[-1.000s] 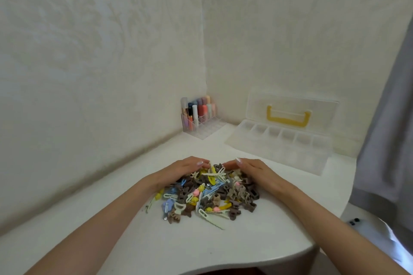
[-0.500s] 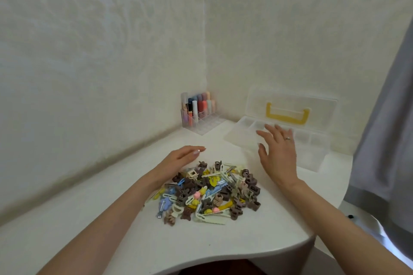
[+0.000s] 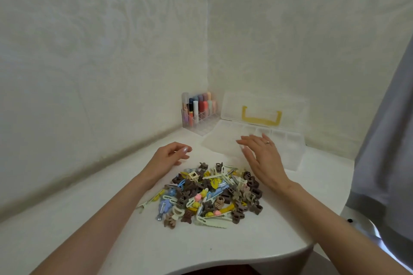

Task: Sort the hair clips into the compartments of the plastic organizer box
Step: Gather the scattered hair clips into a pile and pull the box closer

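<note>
fingers [image 3: 247, 142] spread and holding nothing, a person's right hand [image 3: 261, 158] is hovering over the near edge of the open plastic organizer box [image 3: 288, 152]; the left hand [image 3: 169, 158], loosely curled and empty, is waiting beside the hair clips [image 3: 207, 194] heaped on the table [image 3: 100, 219]. pulling the box squarely beside the heap should be shortening each sorting trip.

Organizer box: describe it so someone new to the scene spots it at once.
Look to the wall corner at the back of the white table. The organizer box lies open there, right of the rack of coloured tubes. Only it has a yellow handle on its raised lid.
</note>
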A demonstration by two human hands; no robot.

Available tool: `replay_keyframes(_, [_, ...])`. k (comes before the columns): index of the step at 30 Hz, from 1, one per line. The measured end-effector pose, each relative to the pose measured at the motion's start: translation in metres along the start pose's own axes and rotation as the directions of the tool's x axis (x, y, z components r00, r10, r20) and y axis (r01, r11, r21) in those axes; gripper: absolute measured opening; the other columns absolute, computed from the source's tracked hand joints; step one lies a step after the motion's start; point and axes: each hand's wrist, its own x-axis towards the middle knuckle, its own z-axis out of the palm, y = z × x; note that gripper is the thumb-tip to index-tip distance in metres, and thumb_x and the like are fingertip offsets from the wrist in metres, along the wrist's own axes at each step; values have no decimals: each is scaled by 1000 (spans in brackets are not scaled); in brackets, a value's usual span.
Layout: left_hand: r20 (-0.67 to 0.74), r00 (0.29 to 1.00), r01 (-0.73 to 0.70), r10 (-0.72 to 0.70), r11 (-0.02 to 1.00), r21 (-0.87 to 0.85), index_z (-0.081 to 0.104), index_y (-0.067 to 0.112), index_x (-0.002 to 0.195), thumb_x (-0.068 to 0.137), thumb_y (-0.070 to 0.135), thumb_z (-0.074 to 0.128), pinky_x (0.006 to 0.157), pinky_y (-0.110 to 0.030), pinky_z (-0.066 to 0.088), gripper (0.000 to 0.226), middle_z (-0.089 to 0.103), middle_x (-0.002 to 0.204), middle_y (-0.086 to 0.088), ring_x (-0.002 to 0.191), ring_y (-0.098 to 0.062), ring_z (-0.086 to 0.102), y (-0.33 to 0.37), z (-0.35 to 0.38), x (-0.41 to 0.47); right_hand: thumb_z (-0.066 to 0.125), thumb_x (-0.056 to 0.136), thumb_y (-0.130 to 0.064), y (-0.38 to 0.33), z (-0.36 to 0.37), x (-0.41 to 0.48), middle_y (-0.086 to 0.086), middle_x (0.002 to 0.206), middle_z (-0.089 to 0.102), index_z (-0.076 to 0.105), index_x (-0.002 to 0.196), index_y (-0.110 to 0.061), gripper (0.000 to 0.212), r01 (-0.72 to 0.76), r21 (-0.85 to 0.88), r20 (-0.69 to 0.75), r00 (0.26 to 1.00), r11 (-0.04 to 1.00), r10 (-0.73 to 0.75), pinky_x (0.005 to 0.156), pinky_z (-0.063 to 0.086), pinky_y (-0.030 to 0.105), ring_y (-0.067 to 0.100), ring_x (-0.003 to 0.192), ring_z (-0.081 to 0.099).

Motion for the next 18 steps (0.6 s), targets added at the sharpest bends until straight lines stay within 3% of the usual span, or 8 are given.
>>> replay_keyframes(7, [-49,998,-42,45,998,53,61,28,110,93,28,51,93,-34,49,19,60,117,10,105,-8,59,-1,-4,0,25,91,-55,-24,4,10,-10,130,58,61,120,-29,53,28,259,141,988,966,-66,115,9,22,-1,128,40])
replay_keyframes(11, [-41,995,-83,91,984,157,50,40,122,91,33,54,95,-28,39,33,45,129,12,113,-5,50,-2,-4,0,22,89,-60,-38,5,14,-12,130,57,61,122,-29,59,-16,377,230,970,926,-77,115,8,21,-7,126,38])
replay_keyframes(14, [-53,992,-102,116,972,212,51,37,120,89,26,58,89,-24,37,33,41,131,7,116,-10,45,-4,-2,0,25,89,-60,-42,1,17,-12,132,56,60,123,-28,58,-22,393,264,960,919,-89,115,5,20,-9,127,37])
replay_keyframes(16, [-76,986,-125,148,960,250,53,34,112,87,21,60,88,-26,40,29,42,130,7,117,-12,45,-4,0,1,34,92,-55,-42,-4,17,-17,134,51,58,125,-29,49,-30,424,310,944,905,-114,114,2,14,-18,126,29])
replay_keyframes(18, [-85,982,-138,168,951,278,54,29,106,86,19,62,90,-29,43,24,43,127,8,117,-13,45,-3,0,2,40,92,-50,-38,-7,14,-18,137,47,57,126,-29,43,-44,460,275,957,887,-95,112,2,12,-17,129,25])
